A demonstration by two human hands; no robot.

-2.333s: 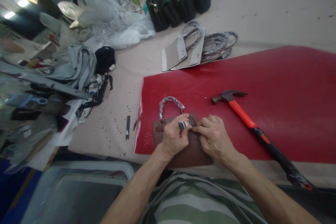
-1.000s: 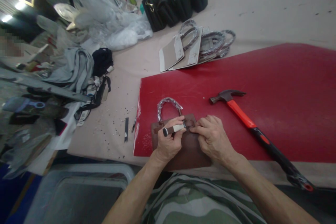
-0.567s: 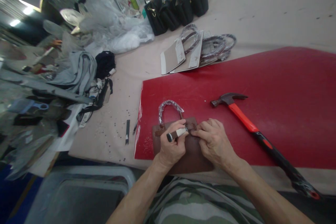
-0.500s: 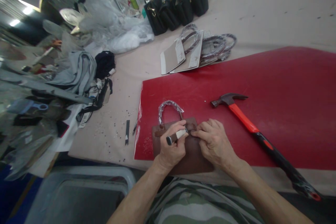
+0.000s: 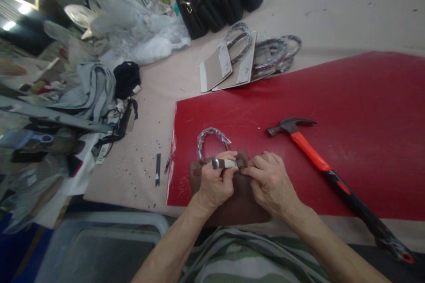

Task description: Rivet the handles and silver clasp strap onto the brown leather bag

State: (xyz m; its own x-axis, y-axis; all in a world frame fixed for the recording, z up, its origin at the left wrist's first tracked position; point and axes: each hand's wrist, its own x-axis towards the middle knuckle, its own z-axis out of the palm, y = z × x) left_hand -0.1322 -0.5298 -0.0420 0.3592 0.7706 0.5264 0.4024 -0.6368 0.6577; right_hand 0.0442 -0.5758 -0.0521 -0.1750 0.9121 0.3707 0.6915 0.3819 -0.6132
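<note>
A brown leather bag panel (image 5: 237,201) lies at the near edge of the red mat (image 5: 348,110), its plastic-wrapped handle (image 5: 210,136) arching away from me. My left hand (image 5: 214,183) is closed round a small metal punch tool (image 5: 223,163), whose tip points at the panel's strap. My right hand (image 5: 271,183) presses its bent fingers down on the strap just right of the tool tip.
A hammer (image 5: 323,166) with an orange and black handle lies on the mat to the right. Panels with wrapped handles (image 5: 245,55) and black handbags (image 5: 219,0) sit farther back. Small black tools (image 5: 157,169) lie left of the mat. Cloth and plastic clutter (image 5: 96,84) fills the left.
My left hand has turned the tool from tilted down-left to nearly level across the strap. My right hand has stayed on the strap. The hammer has not moved.
</note>
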